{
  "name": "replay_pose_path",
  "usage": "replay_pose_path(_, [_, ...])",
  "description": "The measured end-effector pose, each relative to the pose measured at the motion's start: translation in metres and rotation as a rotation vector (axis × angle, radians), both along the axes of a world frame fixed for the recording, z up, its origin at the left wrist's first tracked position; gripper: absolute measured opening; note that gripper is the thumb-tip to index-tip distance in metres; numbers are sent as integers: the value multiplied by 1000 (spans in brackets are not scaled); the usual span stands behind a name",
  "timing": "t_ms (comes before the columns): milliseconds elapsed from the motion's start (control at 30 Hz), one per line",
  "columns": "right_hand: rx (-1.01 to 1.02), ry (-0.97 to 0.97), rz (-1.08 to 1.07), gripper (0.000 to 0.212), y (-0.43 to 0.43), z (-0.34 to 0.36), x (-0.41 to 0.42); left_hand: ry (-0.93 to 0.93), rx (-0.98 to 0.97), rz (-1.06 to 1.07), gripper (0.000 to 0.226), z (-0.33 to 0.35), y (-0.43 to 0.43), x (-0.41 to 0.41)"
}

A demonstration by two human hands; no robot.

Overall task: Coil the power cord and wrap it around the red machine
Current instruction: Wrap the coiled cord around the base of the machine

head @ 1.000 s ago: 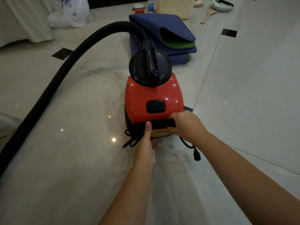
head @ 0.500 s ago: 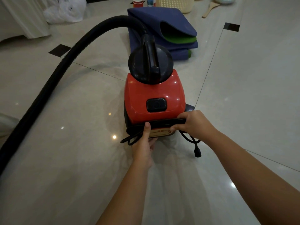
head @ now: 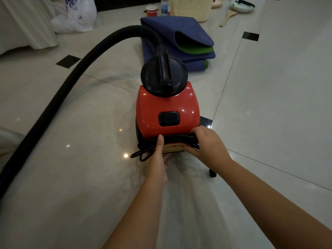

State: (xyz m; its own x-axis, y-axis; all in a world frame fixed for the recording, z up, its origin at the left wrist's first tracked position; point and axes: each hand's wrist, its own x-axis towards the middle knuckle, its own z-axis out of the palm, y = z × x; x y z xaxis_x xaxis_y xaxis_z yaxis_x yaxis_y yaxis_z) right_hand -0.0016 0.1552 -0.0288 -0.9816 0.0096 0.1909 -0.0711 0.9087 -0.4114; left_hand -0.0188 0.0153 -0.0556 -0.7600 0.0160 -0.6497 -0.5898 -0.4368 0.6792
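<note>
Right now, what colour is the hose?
Black, ribbed hose; seen in the head view.

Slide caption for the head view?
Both hands, left hand and right hand, press the coiled power cord against the red machine.

Nothing here is clear enough for me to read. The white plastic bag at the upper left of the frame carries blue printing, but it is too blurred to make out. The bottle at the top centre has a blue label, also unreadable. On the red machine, the pale plate low on its near end, between my hands, shows reddish marks I cannot tell as letters.
</note>
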Motion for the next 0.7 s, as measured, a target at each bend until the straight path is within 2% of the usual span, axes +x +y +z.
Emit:
replay_pose_path(67, [91,194,47,38,-3,-4,3,14,1,-7,73,1,2,2])
replay_pose_path(133, [124,294,116,26,-5,-5,-2,22,13,8,87,1,2,3])
replay_pose_path(167, [135,314,145,21,-5,-5,-5,26,21,0,86,1,1,2])
replay_pose_path(300, [175,316,140,24,-6,-11,-8,3,66,-47,64,-1,-2,3])
replay_pose_path(433, [97,300,106,30,-10,-9,-10,42,106,-64,52,-5,-6,9])
replay_pose_path(533, [47,283,123,33,-9,-6,-12,84,87,-76,31,-8,-10,14])
replay_pose_path(700, [-11,255,122,34,-6,-7,-11,83,39,-2,29,-7,-7,15])
